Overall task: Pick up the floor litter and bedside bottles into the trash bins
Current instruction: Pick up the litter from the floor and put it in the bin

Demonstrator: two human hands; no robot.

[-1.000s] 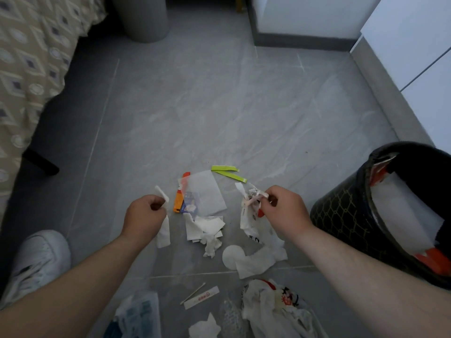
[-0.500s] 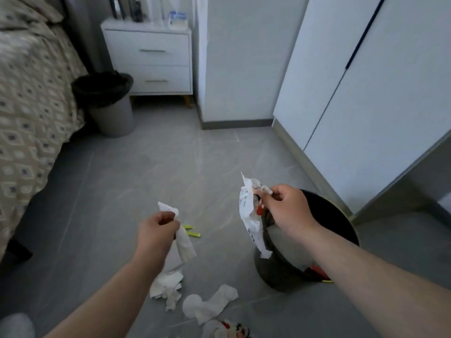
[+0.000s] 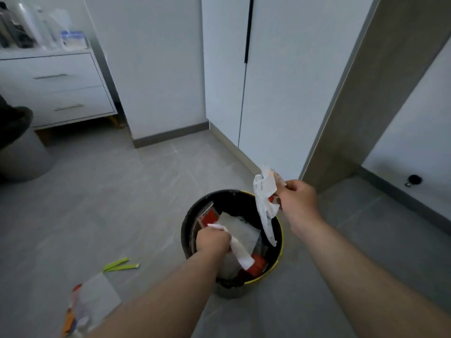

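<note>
A black trash bin [image 3: 189,223] with a yellow rim stands on the grey floor, holding white paper and red packaging. My left hand [image 3: 212,239] grips a white paper scrap [image 3: 241,252] over the bin's mouth. My right hand [image 3: 296,200] pinches a crumpled white wrapper [image 3: 264,203] that dangles above the bin's right rim. Green strips [image 3: 120,264] and a clear packet with orange edges [image 3: 91,303] lie on the floor at lower left. Several bottles [image 3: 26,25] stand blurred on the bedside table [image 3: 56,86] at upper left.
A second bin, grey with a dark liner [image 3: 17,142], stands at the left edge beside the bedside table. White wardrobe doors [image 3: 280,81] rise behind the black bin. A wooden panel [image 3: 366,106] stands to the right, with a small black doorstop [image 3: 413,179] near the wall.
Both hands have carried their paper litter from above the floor pile to over the black bin. The view has swung up and right, so the bin now sits in the centre.
</note>
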